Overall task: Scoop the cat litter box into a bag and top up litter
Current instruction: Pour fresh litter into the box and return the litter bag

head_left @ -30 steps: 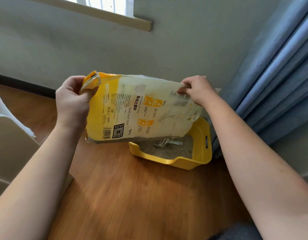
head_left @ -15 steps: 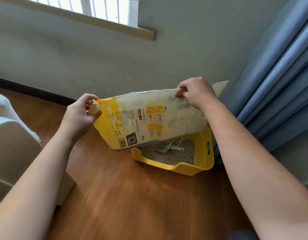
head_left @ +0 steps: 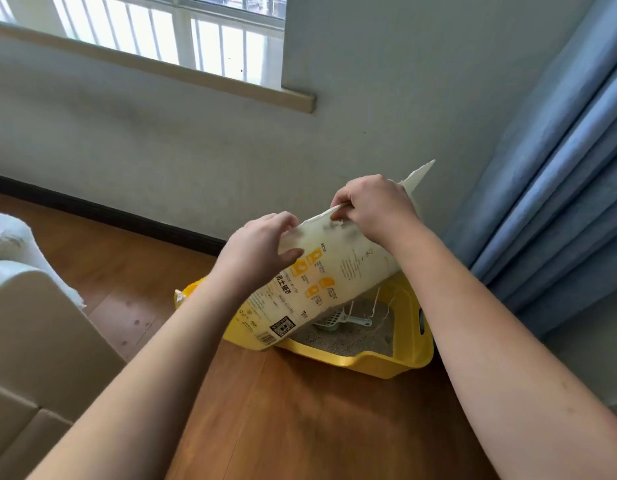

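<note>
1. The litter bag [head_left: 320,282], white and yellow with printed labels and a barcode, is held tilted over the left part of the yellow litter box [head_left: 409,355], its lower yellow end down at the box's left rim.
2. The left hand [head_left: 256,249] grips the bag's upper left side, thumb on the near face and fingers curled over the edge.
3. The right hand [head_left: 376,206] pinches the bag's torn top edge, fingers curled tight; a loose white flap sticks up to its right.
4. The litter box sits on the wooden floor [head_left: 300,410], near the wall and just left of the blue curtain [head_left: 559,185].
5. A pale green scoop [head_left: 341,320] lies on the grey litter [head_left: 352,337] inside the box.
</note>
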A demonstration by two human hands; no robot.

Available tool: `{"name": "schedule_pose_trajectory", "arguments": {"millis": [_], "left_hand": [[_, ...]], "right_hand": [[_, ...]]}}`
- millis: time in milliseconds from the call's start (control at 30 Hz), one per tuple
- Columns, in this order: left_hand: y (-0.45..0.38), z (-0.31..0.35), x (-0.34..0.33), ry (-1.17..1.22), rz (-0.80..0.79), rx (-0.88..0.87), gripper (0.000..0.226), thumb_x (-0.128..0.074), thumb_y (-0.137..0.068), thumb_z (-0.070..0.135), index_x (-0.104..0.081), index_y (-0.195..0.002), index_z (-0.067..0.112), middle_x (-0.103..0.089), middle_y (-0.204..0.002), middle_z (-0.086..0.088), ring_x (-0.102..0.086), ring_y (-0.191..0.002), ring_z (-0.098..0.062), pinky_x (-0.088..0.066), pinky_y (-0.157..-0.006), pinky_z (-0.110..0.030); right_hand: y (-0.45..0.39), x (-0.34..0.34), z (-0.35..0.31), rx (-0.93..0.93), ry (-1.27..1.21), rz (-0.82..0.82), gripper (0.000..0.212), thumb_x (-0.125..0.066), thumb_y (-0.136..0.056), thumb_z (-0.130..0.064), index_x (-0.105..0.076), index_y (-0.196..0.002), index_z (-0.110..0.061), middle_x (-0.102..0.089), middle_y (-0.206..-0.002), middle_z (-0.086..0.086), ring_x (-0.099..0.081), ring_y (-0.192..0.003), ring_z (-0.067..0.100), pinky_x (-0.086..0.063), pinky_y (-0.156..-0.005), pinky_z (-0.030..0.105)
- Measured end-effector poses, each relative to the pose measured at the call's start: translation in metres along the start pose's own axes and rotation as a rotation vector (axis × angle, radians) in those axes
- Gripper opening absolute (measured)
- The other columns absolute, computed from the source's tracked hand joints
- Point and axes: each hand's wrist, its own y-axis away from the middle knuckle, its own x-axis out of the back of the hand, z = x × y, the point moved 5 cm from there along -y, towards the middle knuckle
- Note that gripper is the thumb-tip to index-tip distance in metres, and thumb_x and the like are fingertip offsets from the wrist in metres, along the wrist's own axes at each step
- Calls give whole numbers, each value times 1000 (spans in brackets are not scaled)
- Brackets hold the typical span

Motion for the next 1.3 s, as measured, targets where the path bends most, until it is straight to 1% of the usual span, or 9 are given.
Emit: {"name": "schedule_pose_trajectory", "arguments": {"millis": [200, 400, 533, 667, 800, 933, 1033, 1133, 1300], "left_hand": [[-29, 31, -10, -67, 3, 136, 20, -55, -92, 35, -61, -86, 16, -57, -74, -2, -59, -74, -30, -36, -55, -30], [-28, 33, -7, 16, 104, 104, 32, -57, -93, 37, -64, -73, 13, -60, -67, -3, -57, -65, -29, -44, -56, -34], [-23, 19, -4, 88, 147, 121, 34, -61, -91, 39, -65, -73, 11, -62, -64, -4, -58, -65, -28, -49, -57, -37], [-15, 9, 2, 211, 205, 97, 31, -64, -91, 38, -67, -71, 16, -61, -58, -1, -57, -59, -24, -46, -55, -36], [-11, 1, 8, 351, 239, 90, 17, -68, -90, 35, -74, -78, 25, -67, -62, 2, -63, -60, -19, -52, -56, -39], [-6, -6, 16, 475, 270, 115, 15, -68, -91, 31, -76, -80, 23, -69, -64, 0, -64, -61, -23, -53, -56, -41], [-3, -14, 21, 564, 289, 162, 15, -70, -90, 26, -75, -76, 22, -67, -61, 0, -58, -57, -13, -50, -57, -38], [2, -23, 24, 616, 289, 203, 13, -71, -90, 26, -76, -79, 21, -70, -66, -3, -64, -62, -22, -53, -61, -43], [15, -40, 26, 624, 316, 245, 19, -68, -91, 34, -74, -80, 20, -71, -70, -8, -66, -74, -38, -54, -65, -48]], "right_hand": [[0, 2, -7, 47, 45, 22, 13, -62, -87, -40, -72, -94, -36, -68, -95, -7, -58, -95, 22, -37, -75, 27], [4, 31, 13, 166, -134, 91, 26, -75, -77, -32, -72, -101, -24, -70, -101, -3, -56, -105, 22, -41, -90, 33], [20, 58, 77, -6, -352, 298, 64, -79, -72, -35, -54, -130, -24, -57, -127, -3, -49, -120, 18, -36, -104, 30], [41, 16, 125, -343, -531, 74, 87, -77, -76, -28, -28, -147, -30, -40, -146, -4, -35, -135, 14, -31, -107, 35], [52, -36, 127, -383, -517, -137, 72, -75, -79, -20, -38, -141, -27, -55, -132, -3, -49, -122, 19, -41, -98, 39], [54, -53, 144, -499, -630, -71, 54, -71, -83, -19, -48, -132, -23, -58, -115, -8, -52, -108, 12, -43, -90, 34], [49, -52, 153, -505, -500, -58, 16, -66, -88, -28, -64, -100, -17, -67, -95, -1, -60, -90, 18, -46, -72, 31], [41, -37, 145, -452, -443, -72, 17, -62, -90, -33, -69, -88, -17, -66, -85, 0, -58, -82, 19, -40, -63, 27], [27, -11, 132, -364, -451, -46, 16, -64, -88, -34, -69, -78, -22, -69, -84, 2, -61, -82, 22, -50, -73, 34]]}}
